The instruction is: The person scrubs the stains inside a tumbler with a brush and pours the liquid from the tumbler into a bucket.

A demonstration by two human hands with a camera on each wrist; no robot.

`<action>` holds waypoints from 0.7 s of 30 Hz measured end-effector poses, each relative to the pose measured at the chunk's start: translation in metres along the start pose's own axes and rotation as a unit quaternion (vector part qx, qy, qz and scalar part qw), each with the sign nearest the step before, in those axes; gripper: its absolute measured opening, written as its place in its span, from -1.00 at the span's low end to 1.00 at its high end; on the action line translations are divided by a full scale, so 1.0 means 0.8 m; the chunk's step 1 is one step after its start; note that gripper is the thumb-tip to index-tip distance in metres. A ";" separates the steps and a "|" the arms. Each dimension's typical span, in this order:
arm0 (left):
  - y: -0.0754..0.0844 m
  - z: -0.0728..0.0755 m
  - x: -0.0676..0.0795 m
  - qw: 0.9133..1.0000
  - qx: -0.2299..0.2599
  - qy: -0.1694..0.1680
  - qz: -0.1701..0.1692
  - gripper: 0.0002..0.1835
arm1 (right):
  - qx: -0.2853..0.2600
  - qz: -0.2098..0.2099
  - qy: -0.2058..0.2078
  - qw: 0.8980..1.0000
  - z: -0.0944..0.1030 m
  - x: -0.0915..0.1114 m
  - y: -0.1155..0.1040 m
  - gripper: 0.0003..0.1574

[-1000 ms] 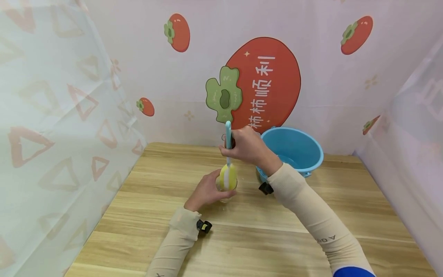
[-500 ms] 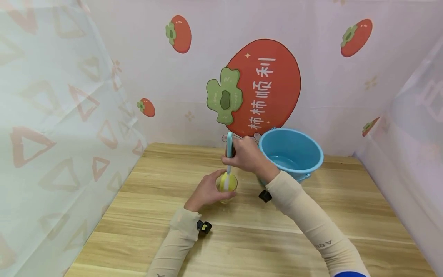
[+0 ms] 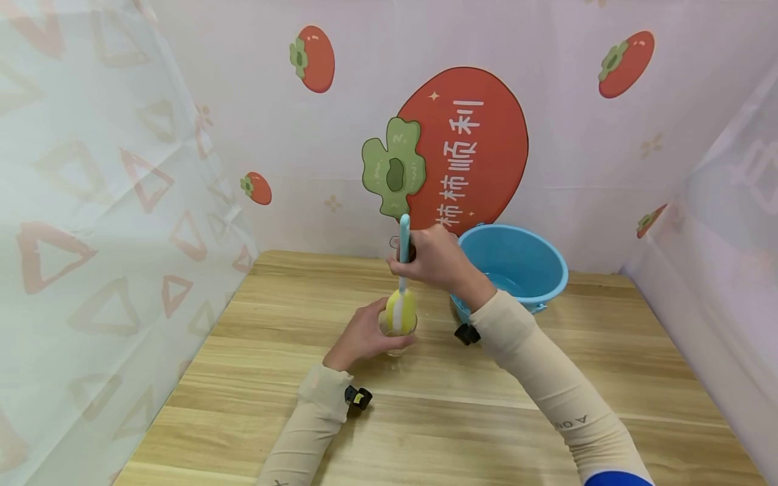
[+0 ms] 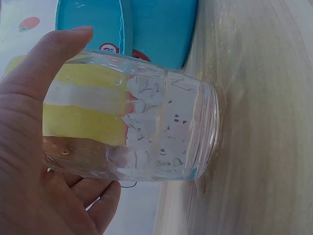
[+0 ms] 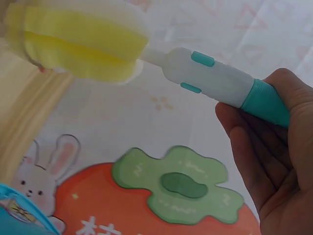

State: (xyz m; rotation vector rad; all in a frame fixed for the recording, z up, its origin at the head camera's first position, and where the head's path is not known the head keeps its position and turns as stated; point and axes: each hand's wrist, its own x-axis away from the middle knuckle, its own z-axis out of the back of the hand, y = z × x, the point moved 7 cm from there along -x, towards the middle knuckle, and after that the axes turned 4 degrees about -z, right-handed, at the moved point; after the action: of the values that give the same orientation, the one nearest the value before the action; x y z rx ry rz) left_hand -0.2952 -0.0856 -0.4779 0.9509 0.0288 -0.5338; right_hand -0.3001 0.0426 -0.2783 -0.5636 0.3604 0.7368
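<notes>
My left hand (image 3: 363,333) holds a clear glass cup (image 4: 161,122) around its upper part, thumb on one side and fingers on the other. The cup stands upright on the wooden table, with wet beads on its wall. My right hand (image 3: 440,258) grips the teal-and-white handle (image 5: 220,78) of a sponge bottle brush from above. The brush's yellow-and-white sponge head (image 3: 402,312) points down, its lower part inside the cup and its upper part above the rim. In the left wrist view the sponge shows through the glass, short of the cup's bottom.
A light-blue bucket (image 3: 513,260) stands at the back right, close behind my right wrist. The wooden table (image 3: 450,432) meets a printed backdrop (image 3: 565,135) at its rear edge, and patterned sheets flank it on both sides. Small wet marks lie near the cup.
My right hand pushed the brush down into the cup by half a second ago, and has since raised it partway out again. The left hand and cup stay in place.
</notes>
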 end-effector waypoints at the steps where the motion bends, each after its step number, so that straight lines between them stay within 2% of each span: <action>1: 0.000 0.000 0.000 1.000 -0.003 0.000 0.005 -0.38 | 0.003 0.002 -0.001 1.000 -0.007 0.002 0.003 -0.74; 6: -0.004 0.000 -0.001 1.000 -0.019 -0.004 0.025 -0.10 | 0.028 -0.001 -0.011 1.000 -0.038 0.014 0.014 -0.76; 9: -0.006 -0.001 0.000 0.999 -0.021 -0.007 0.031 -0.05 | 0.039 0.000 -0.006 0.999 -0.043 0.016 0.015 -0.75; 12: -0.006 -0.001 -0.001 1.000 -0.015 -0.004 0.028 -0.12 | 0.031 0.012 0.005 0.999 -0.034 0.013 0.009 -0.75; 17: -0.004 0.000 0.000 1.000 0.011 0.003 0.010 -0.38 | 0.008 0.036 0.014 0.999 -0.006 0.001 -0.006 -0.79; 21: -0.004 0.000 0.000 1.000 0.025 0.003 -0.003 -0.41 | -0.011 0.039 0.017 0.999 0.005 -0.004 -0.013 -0.82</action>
State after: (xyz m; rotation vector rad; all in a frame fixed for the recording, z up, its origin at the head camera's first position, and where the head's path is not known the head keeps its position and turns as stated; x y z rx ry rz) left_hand -0.2967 -0.0870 -0.4804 1.0013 0.0227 -0.5391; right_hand -0.2949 0.0372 -0.2696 -0.5863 0.4073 0.8078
